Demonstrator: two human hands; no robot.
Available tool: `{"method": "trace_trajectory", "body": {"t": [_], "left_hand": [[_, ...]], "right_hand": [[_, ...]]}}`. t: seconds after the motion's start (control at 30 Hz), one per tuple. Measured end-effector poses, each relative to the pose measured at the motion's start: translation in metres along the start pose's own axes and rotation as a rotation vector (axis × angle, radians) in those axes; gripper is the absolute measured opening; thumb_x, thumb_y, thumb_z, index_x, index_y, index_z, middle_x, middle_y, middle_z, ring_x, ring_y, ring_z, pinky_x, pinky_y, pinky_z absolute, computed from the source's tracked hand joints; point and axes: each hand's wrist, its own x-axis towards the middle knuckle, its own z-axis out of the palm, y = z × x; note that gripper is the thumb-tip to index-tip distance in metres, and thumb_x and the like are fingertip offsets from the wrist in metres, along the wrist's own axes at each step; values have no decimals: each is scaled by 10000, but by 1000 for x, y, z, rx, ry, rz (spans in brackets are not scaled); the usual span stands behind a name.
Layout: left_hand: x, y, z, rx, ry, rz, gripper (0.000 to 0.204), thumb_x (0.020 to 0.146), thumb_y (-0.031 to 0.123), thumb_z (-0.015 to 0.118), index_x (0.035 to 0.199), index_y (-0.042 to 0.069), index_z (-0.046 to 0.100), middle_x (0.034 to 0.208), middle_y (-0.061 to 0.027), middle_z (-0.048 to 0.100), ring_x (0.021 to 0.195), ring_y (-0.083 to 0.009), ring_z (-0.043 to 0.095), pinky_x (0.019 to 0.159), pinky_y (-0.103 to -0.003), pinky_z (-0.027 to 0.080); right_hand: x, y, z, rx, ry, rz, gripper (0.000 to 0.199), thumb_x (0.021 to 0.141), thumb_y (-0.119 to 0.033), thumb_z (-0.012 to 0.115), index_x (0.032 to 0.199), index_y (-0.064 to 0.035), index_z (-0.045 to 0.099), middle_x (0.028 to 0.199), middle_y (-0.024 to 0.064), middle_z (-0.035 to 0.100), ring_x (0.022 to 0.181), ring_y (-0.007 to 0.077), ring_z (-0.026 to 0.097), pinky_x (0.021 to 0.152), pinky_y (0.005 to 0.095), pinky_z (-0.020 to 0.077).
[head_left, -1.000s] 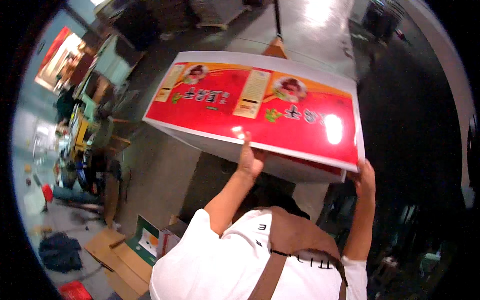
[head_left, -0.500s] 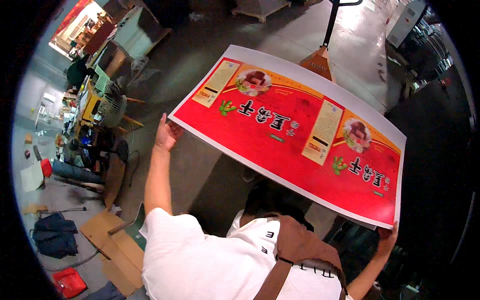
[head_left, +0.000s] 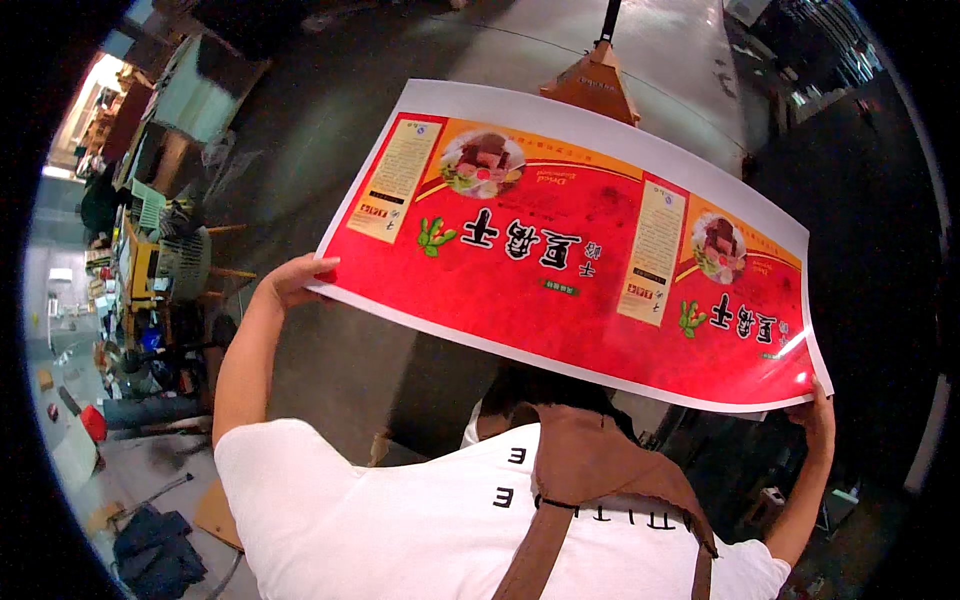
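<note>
A large printed sheet (head_left: 560,250), red with orange bands, cream panels, food pictures and a white border, is held out in front of me with its printed side up. My left hand (head_left: 302,278) grips its near left corner, the fingers closed with part of them hidden under the sheet. My right hand (head_left: 815,408) is closed on the near right corner, where the sheet bends and shines. Both arms are stretched wide, and the sheet slants down toward the right.
Beyond the far edge stands an orange pallet jack (head_left: 592,88) with a dark handle on the grey floor (head_left: 320,150). A cluttered yellow table (head_left: 150,265) and chairs are at the left. Dark clothing (head_left: 158,552) and cardboard (head_left: 215,515) lie at lower left. A dark area (head_left: 870,250) fills the right.
The sheet has come nearer and tilted, its right end rising and curling at the corner. My left hand has shifted left and my right hand up. The view has turned.
</note>
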Motion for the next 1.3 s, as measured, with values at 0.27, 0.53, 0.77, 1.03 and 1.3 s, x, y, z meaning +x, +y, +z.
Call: {"method": "trace_trajectory", "body": {"t": [0.27,0.53,0.77,1.03,1.3], "left_hand": [[-10,68,37,-120,-91,313,554,722,223,641,1177,-27,449,1098,-130,568,960,-193,577,854,-321,451],[93,127,133,-447,-126,610,272,846,265,531,954,15,541,874,-126,622,750,-218,631,622,-270,529],[65,163,178,-463,-44,660,282,850,257,542,959,-2,525,818,-136,621,668,-234,628,563,-272,528],[-15,144,107,-722,-533,1166,269,852,236,528,1000,11,535,816,-111,623,729,-190,600,579,-267,505],[8,182,65,-1163,-968,1162,300,821,156,546,1069,-5,503,1064,-156,556,978,-249,545,787,-362,479]], "right_hand": [[13,-43,4,161,-67,-115,533,786,-422,552,1165,-60,459,979,78,591,756,167,602,539,284,489],[104,-84,75,458,-179,-100,354,796,-384,553,998,-94,565,810,28,609,617,121,578,459,244,442],[93,-84,72,535,-92,-183,264,811,-346,534,903,-102,577,707,4,596,559,114,553,460,255,437],[9,12,-20,1263,58,-670,329,847,-253,488,1035,10,544,1007,128,593,916,228,570,802,374,467],[49,51,-24,1853,-575,-950,286,839,-200,448,948,50,532,948,193,577,892,362,553,873,548,403]]}}
